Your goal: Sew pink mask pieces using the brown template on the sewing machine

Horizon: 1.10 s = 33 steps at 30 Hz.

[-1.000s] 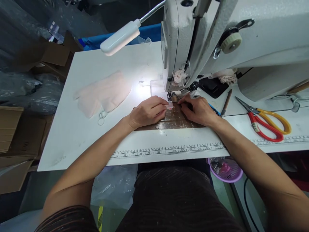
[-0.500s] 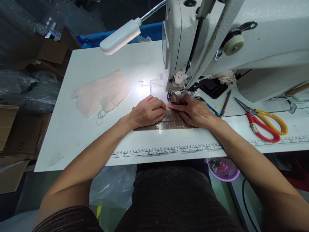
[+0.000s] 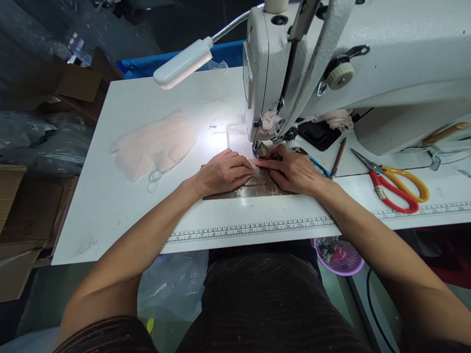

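1. Step in hand, by the look of it: lining up a small pale cloth (image 3: 254, 170) at the presser foot (image 3: 256, 148) of the sewing machine (image 3: 256, 73), ctr of frame. The cloth lies btwn the fingertips of both hands, just below the foot; whether its far edge is under the foot can't be told.

2. L hand (image 3: 225, 171), left of ctr: fingers bunched together & bent, tips on the cloth. Thumb mostly hidden, so pinch vs. press can't be told.

3. R hand (image 3: 294, 170), right of ctr: forefinger stretched left to the cloth's edge, other fingers bent beneath. Firm pinch or light touch, can't tell.

4. Both hands rest over a shiny brown sheet (image 3: 245, 192) on the bench (image 3: 91, 220).

5. Next move, as a judgement, calls for cloth edges flat & square to the foot, light even guiding from both sides, fingertips clear of the needle area.

6. Nearby: larger pale pink cloth (image 3: 156, 142) w/ white loops (image 3: 154, 181) at its lower edge, left-ctr; lamp (image 3: 184, 63) upper left of the machine head; red-&-yellow scissors (image 3: 399, 189), blades apart, far right, well apart from the R hand.
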Motion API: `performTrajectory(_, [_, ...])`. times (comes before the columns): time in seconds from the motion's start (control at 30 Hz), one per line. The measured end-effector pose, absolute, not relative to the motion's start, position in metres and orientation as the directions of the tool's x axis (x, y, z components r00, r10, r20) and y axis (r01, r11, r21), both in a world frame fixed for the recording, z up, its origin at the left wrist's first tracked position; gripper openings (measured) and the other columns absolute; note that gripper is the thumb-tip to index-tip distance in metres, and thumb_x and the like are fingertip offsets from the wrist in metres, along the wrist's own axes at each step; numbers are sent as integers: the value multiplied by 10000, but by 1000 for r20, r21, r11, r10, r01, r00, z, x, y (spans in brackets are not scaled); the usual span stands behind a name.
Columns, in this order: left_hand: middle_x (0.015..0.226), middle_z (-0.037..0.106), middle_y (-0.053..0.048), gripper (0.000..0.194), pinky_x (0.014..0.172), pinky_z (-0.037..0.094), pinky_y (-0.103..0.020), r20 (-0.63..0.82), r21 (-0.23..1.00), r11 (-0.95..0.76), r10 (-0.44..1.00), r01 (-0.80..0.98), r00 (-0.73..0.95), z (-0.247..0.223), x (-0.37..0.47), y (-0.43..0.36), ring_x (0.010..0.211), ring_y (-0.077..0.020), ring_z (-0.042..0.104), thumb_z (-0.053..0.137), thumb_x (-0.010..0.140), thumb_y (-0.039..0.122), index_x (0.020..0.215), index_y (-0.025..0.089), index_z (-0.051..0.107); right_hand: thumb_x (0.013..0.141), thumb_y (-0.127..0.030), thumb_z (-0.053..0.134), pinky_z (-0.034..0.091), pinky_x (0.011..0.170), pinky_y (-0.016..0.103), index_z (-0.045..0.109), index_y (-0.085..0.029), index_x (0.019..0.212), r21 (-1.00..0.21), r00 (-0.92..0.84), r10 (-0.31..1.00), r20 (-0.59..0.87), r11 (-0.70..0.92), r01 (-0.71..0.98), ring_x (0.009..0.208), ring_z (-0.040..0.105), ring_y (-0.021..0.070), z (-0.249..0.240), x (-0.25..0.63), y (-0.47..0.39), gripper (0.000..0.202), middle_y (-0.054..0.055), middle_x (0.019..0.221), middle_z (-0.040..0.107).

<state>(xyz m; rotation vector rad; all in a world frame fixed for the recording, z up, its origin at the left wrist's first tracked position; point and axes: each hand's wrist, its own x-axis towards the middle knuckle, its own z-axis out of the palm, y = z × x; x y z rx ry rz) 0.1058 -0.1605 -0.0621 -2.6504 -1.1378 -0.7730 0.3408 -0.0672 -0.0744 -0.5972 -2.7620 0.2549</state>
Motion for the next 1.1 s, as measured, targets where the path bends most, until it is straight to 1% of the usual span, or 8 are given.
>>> performTrajectory(0.1, [933, 744, -22, 86, 687, 470, -308, 512, 93, -696, 647, 712, 565, -60, 107, -161, 748, -132, 637, 587, 940, 192, 915, 196, 670, 944, -262, 468, 383, 614, 301, 677, -313, 1297, -235, -870, 420, 259, 901, 366, 831, 571, 206, -75, 341, -67, 414, 119, 1180, 588])
performTrajectory(0.23, [936, 750, -12, 101, 692, 455, -318, 492, 101, -678, 670, 728, 555, -59, 106, -161, 740, -130, 634, 586, 936, 190, 903, 211, 680, 936, -243, 461, 413, 644, 309, 694, -300, 1276, -249, -868, 413, 276, 903, 350, 845, 571, 208, -73, 341, -67, 416, 120, 1164, 591])
performTrajectory(0.5, [991, 752, -22, 86, 708, 444, -339, 483, 71, -686, 659, 725, 576, -61, 104, -159, 741, -131, 623, 617, 918, 189, 896, 222, 693, 953, -235, 447, 436, 689, 313, 688, -273, 1284, -373, -841, 483, 244, 847, 379, 888, 586, 209, -68, 339, -68, 411, 109, 1188, 609])
performTrajectory(0.63, [1035, 737, -40, 54, 709, 440, -337, 529, 7, -692, 615, 722, 584, -59, 104, -160, 768, -135, 621, 634, 921, 209, 939, 233, 679, 964, -243, 435, 435, 686, 317, 680, -277, 1297, -397, -834, 491, 252, 838, 374, 940, 601, 226, -68, 339, -69, 415, 114, 1192, 613])
performTrajectory(0.7, [1036, 733, -41, 54, 706, 440, -335, 538, -8, -689, 608, 725, 584, -60, 103, -161, 774, -138, 619, 632, 930, 226, 963, 237, 673, 971, -251, 432, 437, 690, 319, 678, -285, 1300, -402, -832, 493, 255, 837, 373, 939, 600, 225, -68, 339, -69, 412, 111, 1188, 614])
performTrajectory(0.83, [1060, 742, -46, 65, 701, 453, -327, 506, 16, -700, 622, 714, 598, -61, 103, -161, 773, -132, 642, 614, 945, 220, 959, 212, 677, 972, -245, 423, 433, 689, 313, 677, -295, 1298, -404, -831, 493, 258, 836, 370, 938, 595, 215, -69, 339, -69, 417, 100, 1170, 615])
performTrajectory(0.93, [1012, 756, -37, 84, 673, 457, -316, 491, 19, -704, 625, 710, 606, -61, 103, -161, 748, -127, 653, 602, 951, 209, 928, 200, 683, 964, -237, 426, 424, 676, 309, 676, -298, 1300, -388, -837, 478, 267, 848, 360, 901, 587, 206, -70, 340, -68, 423, 97, 1150, 614])
performTrajectory(1.1, [972, 759, -24, 88, 664, 465, -308, 515, 17, -717, 604, 697, 609, -61, 106, -161, 749, -129, 660, 607, 946, 195, 899, 199, 682, 959, -227, 433, 417, 673, 311, 680, -294, 1295, -346, -856, 433, 283, 878, 330, 849, 568, 192, -71, 341, -67, 422, 110, 1161, 601])
